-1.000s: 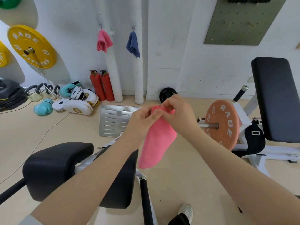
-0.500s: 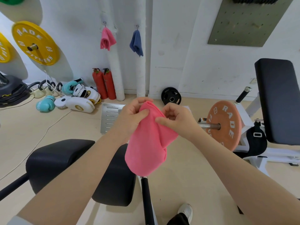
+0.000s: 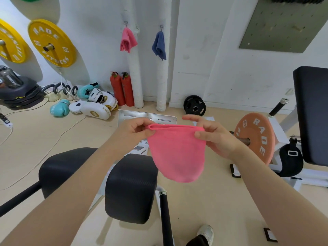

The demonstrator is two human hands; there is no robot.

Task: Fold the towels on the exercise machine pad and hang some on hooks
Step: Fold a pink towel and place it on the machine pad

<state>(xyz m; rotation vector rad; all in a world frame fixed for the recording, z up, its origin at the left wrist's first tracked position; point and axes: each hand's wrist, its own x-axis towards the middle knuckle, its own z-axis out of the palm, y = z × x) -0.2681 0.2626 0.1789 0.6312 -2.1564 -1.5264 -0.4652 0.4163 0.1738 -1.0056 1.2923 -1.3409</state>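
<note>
1. The left hand (image 3: 135, 132), at centre frame, pinches the left top corner of a pink towel (image 3: 177, 153) between its thumb and curled fingers.
2. The right hand (image 3: 215, 137) pinches the right top corner with its thumb in front; its index finger sticks out straight above the cloth.
3. The towel hangs folded double between the two hands, its top edge stretched level and its rounded lower end hanging free in the air.
4. Below the towel, in the lower middle of the frame, sits a black machine pad (image 3: 130, 188), with a second black pad (image 3: 65, 167) to its left.
5. On the wall at upper centre, another pink towel (image 3: 128, 39) and a blue towel (image 3: 159, 46) hang from what seem to be small hooks, though these are too small to make out well.
6. An orange weight plate (image 3: 255, 137) stands at the right.
</note>
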